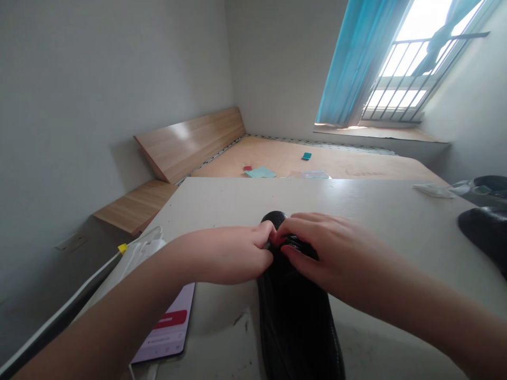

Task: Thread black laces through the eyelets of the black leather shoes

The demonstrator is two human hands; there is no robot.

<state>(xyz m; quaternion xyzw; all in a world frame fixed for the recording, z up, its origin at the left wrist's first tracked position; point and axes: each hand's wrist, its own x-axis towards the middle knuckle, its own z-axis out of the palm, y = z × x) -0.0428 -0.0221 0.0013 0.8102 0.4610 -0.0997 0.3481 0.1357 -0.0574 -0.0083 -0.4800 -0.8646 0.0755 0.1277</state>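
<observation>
A black shoe (297, 322) lies on the white table (222, 200), its rounded end pointing away from me. My left hand (241, 253) comes in from the left, its fingers bent and pressed together against the shoe's upper. From the right, my right hand (312, 243) rests over the same part, thumb and fingers curled around a small spot where dark, lace-like material shows. The fingertips of both hands meet there. What exactly they pinch is too small to make out.
A lit phone (168, 324) and white cables (144, 250) lie at the left. Another black shoe (485, 229) and a clear plastic piece (433, 190) are at the right. Behind the table is a bed (277, 150) with small cloths, near a curtained window.
</observation>
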